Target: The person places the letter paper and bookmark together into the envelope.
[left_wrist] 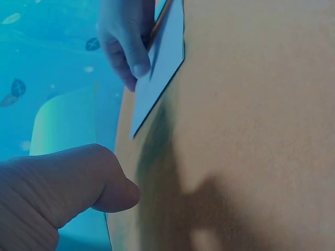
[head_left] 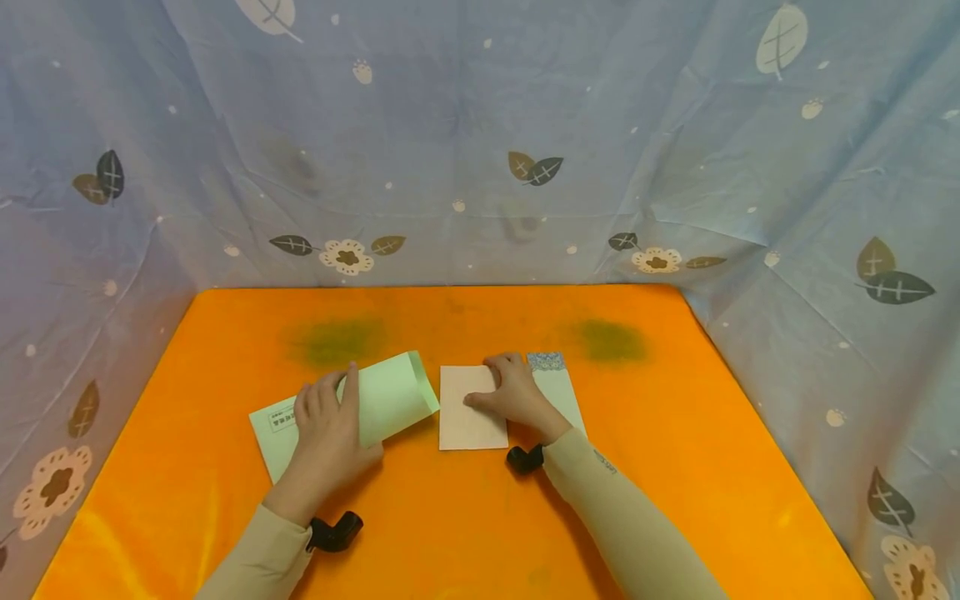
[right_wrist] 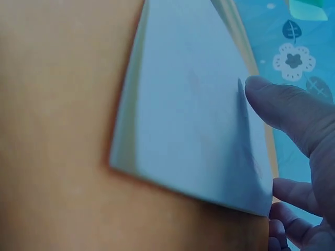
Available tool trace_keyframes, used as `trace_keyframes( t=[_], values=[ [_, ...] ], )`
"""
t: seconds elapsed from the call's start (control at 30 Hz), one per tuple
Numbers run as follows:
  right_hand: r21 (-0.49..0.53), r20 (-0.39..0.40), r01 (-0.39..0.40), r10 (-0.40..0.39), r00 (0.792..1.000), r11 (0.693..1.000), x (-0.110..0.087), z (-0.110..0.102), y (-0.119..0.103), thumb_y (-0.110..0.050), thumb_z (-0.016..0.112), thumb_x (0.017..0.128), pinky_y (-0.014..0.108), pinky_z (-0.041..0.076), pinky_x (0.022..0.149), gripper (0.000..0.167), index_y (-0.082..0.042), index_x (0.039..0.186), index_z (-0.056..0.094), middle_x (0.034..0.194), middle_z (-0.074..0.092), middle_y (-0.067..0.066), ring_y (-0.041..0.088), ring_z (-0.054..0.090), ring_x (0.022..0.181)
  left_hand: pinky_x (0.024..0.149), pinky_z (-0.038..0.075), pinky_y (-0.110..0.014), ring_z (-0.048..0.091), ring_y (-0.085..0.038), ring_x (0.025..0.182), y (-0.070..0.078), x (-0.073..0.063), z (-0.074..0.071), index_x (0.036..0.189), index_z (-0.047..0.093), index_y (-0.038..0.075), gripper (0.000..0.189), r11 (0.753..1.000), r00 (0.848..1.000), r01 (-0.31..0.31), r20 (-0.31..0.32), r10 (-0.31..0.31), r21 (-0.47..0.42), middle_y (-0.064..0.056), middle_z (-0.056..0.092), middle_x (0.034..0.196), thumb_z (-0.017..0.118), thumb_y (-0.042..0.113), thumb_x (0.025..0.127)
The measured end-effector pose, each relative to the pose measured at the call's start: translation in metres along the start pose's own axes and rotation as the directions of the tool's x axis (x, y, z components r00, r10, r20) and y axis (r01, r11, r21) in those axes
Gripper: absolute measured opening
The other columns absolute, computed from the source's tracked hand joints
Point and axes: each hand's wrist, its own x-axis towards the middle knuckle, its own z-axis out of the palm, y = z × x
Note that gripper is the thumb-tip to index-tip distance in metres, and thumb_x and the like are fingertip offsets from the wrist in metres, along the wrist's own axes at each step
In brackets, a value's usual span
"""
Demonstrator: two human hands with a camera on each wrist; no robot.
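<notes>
Both hands (head_left: 330,429) (head_left: 519,398) hold something: green envelope (head_left: 390,396) in left, pale booklet (head_left: 468,427) in right.

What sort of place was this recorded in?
Probably a small staged recording booth: patterned blue-grey fabric hangs around the back and sides, a plain orange work surface fills the floor of the view, and black devices sit at both wrists.

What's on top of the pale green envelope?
The left hand lies across the pale green envelope; small printed text shows at one end. Whatever the hand covers can't be seen.
</notes>
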Motion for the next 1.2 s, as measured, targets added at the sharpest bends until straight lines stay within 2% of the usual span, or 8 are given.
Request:
trace_keyframes(
  t=[0.4, 0.63, 0.87, 1.1, 1.2],
  values=[
    [0.012, -0.001, -0.008, 0.008, 1.0, 1.0, 0.0023, -0.002, -0.0031, -0.043, 0.082, 0.075, 0.044, 0.039, 0.094, 0.069, -0.008, 0.129, 0.056, 0.131, 0.042, 0.013, 0.032, 0.04, 0.116, 0.107, 0.002, -0.063, 0.018, -0.05, 0.128, -0.002, -0.0021, -0.0023, 0.153, 0.009, -0.004, 0.12, 1.0, 1.0, 0.002, -0.016, -0.002, -0.007, -0.032, 0.019, 0.142, 0.086, 0.025, 0.065],
    [-0.029, -0.015, -0.019, 0.019, 1.0, 0.999, 0.0045, -0.0009, -0.0017, -0.044, 0.083, 0.073, 0.042, 0.04, 0.092, 0.067, -0.008, 0.124, 0.057, 0.126, 0.044, 0.012, 0.029, 0.041, 0.111, 0.106, 0.004, -0.063, 0.019, -0.05, 0.127, -0.0009, -0.002, -0.0032, 0.152, 0.012, -0.005, 0.118, 1.0, 1.0, 0.004, -0.029, -0.005, -0.014, -0.032, 0.02, 0.141, 0.086, 0.026, 0.064],
    [-0.049, 0.001, -0.026, 0.026, 1.0, 0.998, 0.0047, -0.0043, 0.0003, -0.045, 0.082, 0.074, 0.043, 0.04, 0.091, 0.068, -0.008, 0.124, 0.057, 0.126, 0.044, 0.014, 0.029, 0.041, 0.109, 0.106, 0.005, -0.064, 0.018, -0.05, 0.128, -0.0004, -0.0021, -0.0015, 0.152, 0.011, -0.004, 0.119, 1.0, 1.0, 0.014, -0.008, -0.014, -0.022, -0.032, 0.019, 0.142, 0.086, 0.026, 0.065],
    [-0.026, 0.007, -0.022, 0.022, 1.0, 0.999, 0.0045, -0.003, -0.0016, -0.044, 0.083, 0.074, 0.044, 0.038, 0.095, 0.068, -0.008, 0.124, 0.057, 0.131, 0.043, 0.015, 0.029, 0.039, 0.115, 0.105, 0.005, -0.064, 0.018, -0.05, 0.127, -0.0022, -0.0037, -0.0044, 0.152, 0.011, -0.004, 0.116, 0.999, 0.999, 0.043, 0.005, -0.042, -0.029, -0.033, 0.02, 0.141, 0.083, 0.024, 0.066],
    [-0.02, 0.004, -0.025, 0.025, 1.0, 0.999, 0.0041, -0.0026, -0.0022, -0.045, 0.083, 0.073, 0.043, 0.038, 0.093, 0.068, -0.009, 0.124, 0.057, 0.129, 0.044, 0.014, 0.029, 0.039, 0.113, 0.105, 0.006, -0.064, 0.018, -0.05, 0.127, -0.0029, -0.0036, -0.0046, 0.152, 0.011, -0.005, 0.116, 0.999, 0.999, 0.042, 0.007, -0.042, -0.028, -0.033, 0.02, 0.141, 0.083, 0.024, 0.066]
  ],
)
